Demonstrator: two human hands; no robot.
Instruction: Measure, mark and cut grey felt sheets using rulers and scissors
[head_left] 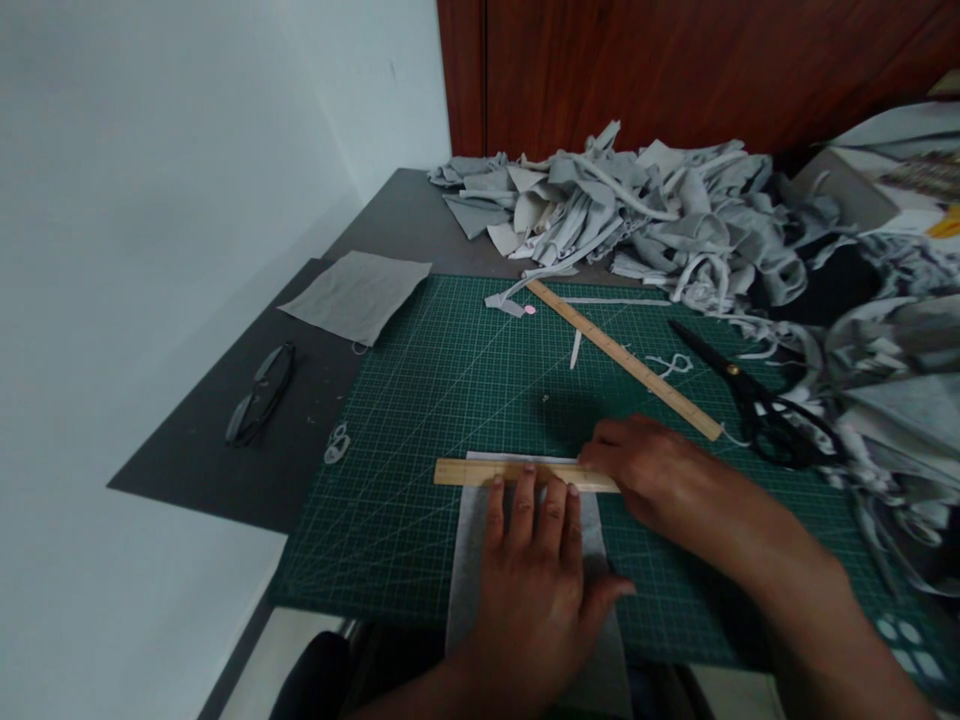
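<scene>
My left hand (534, 590) lies flat with its fingers stretched out, the fingertips pressing on a short wooden ruler (451, 472). Beneath hand and ruler is a piece of light grey fabric (465, 560), whose top edge shows just beyond the ruler and whose lower end hangs over the near edge of the mat. At the ruler's right end, my right hand (637, 465) is closed with its fingers curled down by the fabric's top corner. Whatever those fingers grip, if anything, is hidden. All this rests on a green cutting mat (397, 520).
A longer wooden ruler (622, 357) lies diagonally on the mat, with black scissors (757, 400) to its right. Eyeglasses (260, 395) and a square fabric piece (356, 295) are on the left. Heaped grey scraps (600, 205) line the back and right side.
</scene>
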